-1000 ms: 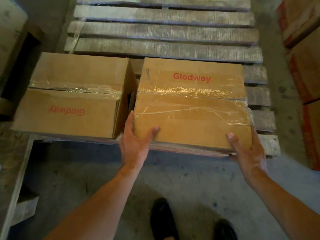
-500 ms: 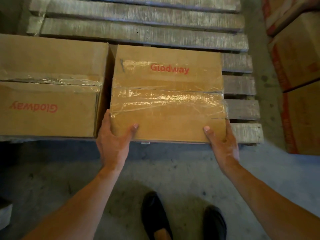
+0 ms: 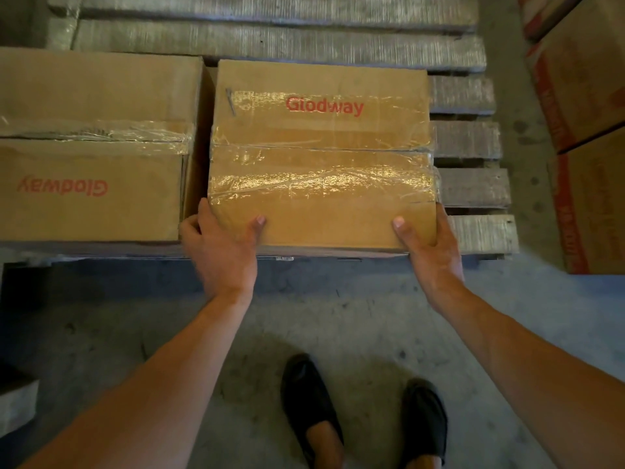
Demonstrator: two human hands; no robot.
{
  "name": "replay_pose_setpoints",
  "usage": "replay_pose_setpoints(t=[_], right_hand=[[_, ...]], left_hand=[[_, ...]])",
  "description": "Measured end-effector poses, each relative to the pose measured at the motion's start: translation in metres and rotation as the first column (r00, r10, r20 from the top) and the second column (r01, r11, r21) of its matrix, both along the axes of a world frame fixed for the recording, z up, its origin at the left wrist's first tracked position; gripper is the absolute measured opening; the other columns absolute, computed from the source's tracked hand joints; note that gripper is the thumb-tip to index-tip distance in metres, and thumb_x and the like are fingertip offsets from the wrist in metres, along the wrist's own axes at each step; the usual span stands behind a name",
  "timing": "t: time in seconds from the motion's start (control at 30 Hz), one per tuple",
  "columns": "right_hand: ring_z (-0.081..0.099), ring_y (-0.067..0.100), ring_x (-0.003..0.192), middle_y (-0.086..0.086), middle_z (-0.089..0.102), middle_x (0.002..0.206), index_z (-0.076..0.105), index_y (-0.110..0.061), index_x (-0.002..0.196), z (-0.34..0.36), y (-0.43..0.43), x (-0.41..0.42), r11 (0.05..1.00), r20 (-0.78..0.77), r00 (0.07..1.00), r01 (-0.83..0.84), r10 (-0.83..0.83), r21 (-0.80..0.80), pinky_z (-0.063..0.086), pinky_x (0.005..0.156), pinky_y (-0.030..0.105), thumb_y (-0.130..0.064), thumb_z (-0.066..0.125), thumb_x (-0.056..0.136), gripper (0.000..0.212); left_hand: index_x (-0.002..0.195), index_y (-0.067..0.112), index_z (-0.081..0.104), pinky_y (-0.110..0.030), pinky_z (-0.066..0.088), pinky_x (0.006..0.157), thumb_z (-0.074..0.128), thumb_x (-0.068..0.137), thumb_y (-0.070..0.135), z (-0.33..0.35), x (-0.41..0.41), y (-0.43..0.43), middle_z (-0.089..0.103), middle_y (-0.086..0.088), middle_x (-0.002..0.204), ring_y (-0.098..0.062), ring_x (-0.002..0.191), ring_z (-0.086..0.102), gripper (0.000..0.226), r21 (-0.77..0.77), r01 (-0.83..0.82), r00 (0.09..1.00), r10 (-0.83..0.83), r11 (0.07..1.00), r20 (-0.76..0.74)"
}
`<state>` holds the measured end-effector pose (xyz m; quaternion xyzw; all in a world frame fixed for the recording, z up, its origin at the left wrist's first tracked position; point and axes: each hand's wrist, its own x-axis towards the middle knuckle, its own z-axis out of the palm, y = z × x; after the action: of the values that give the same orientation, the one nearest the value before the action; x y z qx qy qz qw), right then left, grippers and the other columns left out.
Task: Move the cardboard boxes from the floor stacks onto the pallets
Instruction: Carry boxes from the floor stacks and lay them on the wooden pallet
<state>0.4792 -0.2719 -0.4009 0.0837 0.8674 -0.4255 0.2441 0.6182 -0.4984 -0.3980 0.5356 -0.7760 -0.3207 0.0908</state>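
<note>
- Stretching across the top of the view, the wooden pallet [image 3: 270, 38] shows grey slats, bare at the back and along its right side.
- Down below, the concrete floor [image 3: 372, 316] fills the whole near half, dusty and scuffed.
- Off to the right, stacked boxes [image 3: 588, 79] with red print stand on the floor beside the pallet, running out of frame.
- Over on the left, the left-hand box [image 3: 94, 96] rests on the pallet, its red "Glodway" print upside down to the viewer.
- Now the one in play: the right-hand box [image 3: 321, 157] sits at the pallet's near edge, just beside its neighbour with a narrow dark gap between, print upright.
- Look at that clear tape [image 3: 321, 184], a shiny crinkled band across the lid.
- The left hand [image 3: 221, 252] grips the near left corner, thumb flat on the lid, fingers curled down into the gap.
- The right hand [image 3: 431, 252] clamps the near right corner, thumb on top, fingers wrapped round the side wall, tips hidden.
- Two black shoes [image 3: 311, 407] stand on the floor, toes toward the pallet.
</note>
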Motion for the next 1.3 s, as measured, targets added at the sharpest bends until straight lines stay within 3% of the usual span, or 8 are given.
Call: replay_pose_setpoints(t=[0.17,0.33,0.6,0.7,0.8,0.97,1.07,1.3], right_hand=[[0.044,0.028,0.135,-0.003,0.046,0.148,0.025,-0.045,0.154,-0.003,-0.004,0.003,1.000,0.010,1.000,0.002,-0.002,0.011,0.040,0.108,0.051,-0.067,0.064,0.083,0.084],[0.048,0.024,0.132,-0.005,0.050,0.145,0.030,-0.044,0.153,-0.002,-0.008,-0.004,0.999,0.004,1.000,-0.026,0.027,-0.027,0.040,0.103,0.042,-0.063,0.065,0.084,0.080],[0.046,0.022,0.130,-0.004,0.047,0.147,0.027,-0.044,0.153,0.000,-0.012,-0.008,0.999,-0.008,0.999,-0.052,0.052,-0.004,0.040,0.102,0.046,-0.062,0.062,0.087,0.077],[0.048,0.030,0.132,-0.003,0.051,0.144,0.028,-0.045,0.152,-0.004,-0.011,-0.006,0.999,-0.021,0.999,-0.044,0.045,0.032,0.042,0.106,0.054,-0.068,0.062,0.083,0.080],[0.048,0.030,0.132,-0.002,0.051,0.144,0.027,-0.044,0.153,-0.006,-0.009,-0.003,0.998,-0.011,0.998,-0.055,0.055,0.037,0.042,0.106,0.051,-0.068,0.062,0.084,0.081],[0.035,0.031,0.144,-0.003,0.035,0.159,0.015,-0.043,0.156,0.010,-0.009,-0.007,0.983,-0.066,0.986,-0.143,0.151,0.117,0.035,0.110,0.054,-0.065,0.057,0.089,0.082],[0.020,0.028,0.152,-0.004,0.018,0.167,0.009,-0.044,0.158,0.040,-0.003,-0.018,0.980,-0.266,0.953,-0.100,0.143,0.169,0.027,0.116,0.051,-0.060,0.053,0.094,0.079],[0.020,0.031,0.151,0.009,0.024,0.164,0.022,-0.027,0.159,0.133,0.057,-0.085,0.948,-0.506,0.836,-0.051,0.213,0.315,0.024,0.120,0.048,-0.051,0.050,0.099,0.071]], left_hand=[[0.126,0.013,0.058,-0.043,0.039,0.102,0.071,0.082,0.056,0.007,-0.002,0.006,0.043,-0.016,0.139,-0.036,0.126,0.039,0.063,-0.359,0.210,0.966,-0.138,0.909,0.218],[0.154,0.003,0.027,-0.052,0.018,0.122,0.067,0.079,0.066,0.002,0.001,-0.002,0.018,-0.018,0.162,-0.034,0.151,0.013,0.106,-0.206,0.121,0.976,-0.078,0.971,0.203],[0.153,-0.002,0.027,-0.052,0.021,0.121,0.063,0.081,0.067,-0.003,0.003,-0.003,0.020,-0.020,0.160,-0.034,0.150,0.015,0.106,-0.222,0.136,0.973,-0.088,0.966,0.212],[0.152,-0.001,0.027,-0.054,0.024,0.119,0.064,0.082,0.065,-0.003,0.003,-0.004,0.021,-0.021,0.159,-0.036,0.149,0.017,0.103,-0.223,0.159,0.970,-0.110,0.962,0.219],[0.152,0.003,0.028,-0.057,0.028,0.117,0.063,0.083,0.066,-0.005,0.005,-0.007,0.023,-0.021,0.157,-0.038,0.147,0.020,0.099,-0.211,0.197,0.959,-0.143,0.957,0.246],[0.155,0.002,0.021,-0.054,0.022,0.120,0.064,0.087,0.060,0.014,-0.003,-0.006,0.020,-0.022,0.160,-0.037,0.149,0.017,0.099,-0.223,0.262,0.940,-0.196,0.939,0.281],[0.157,0.004,0.015,-0.046,0.014,0.124,0.055,0.095,0.053,0.047,-0.026,0.008,0.016,-0.016,0.164,-0.030,0.152,0.012,0.089,-0.274,0.394,0.917,-0.355,0.878,0.180],[0.145,-0.004,0.038,-0.049,0.038,0.109,0.043,0.092,0.054,0.135,-0.152,0.052,0.047,-0.025,0.143,-0.038,0.131,0.044,0.079,-0.358,0.709,0.670,-0.739,0.608,0.073]])
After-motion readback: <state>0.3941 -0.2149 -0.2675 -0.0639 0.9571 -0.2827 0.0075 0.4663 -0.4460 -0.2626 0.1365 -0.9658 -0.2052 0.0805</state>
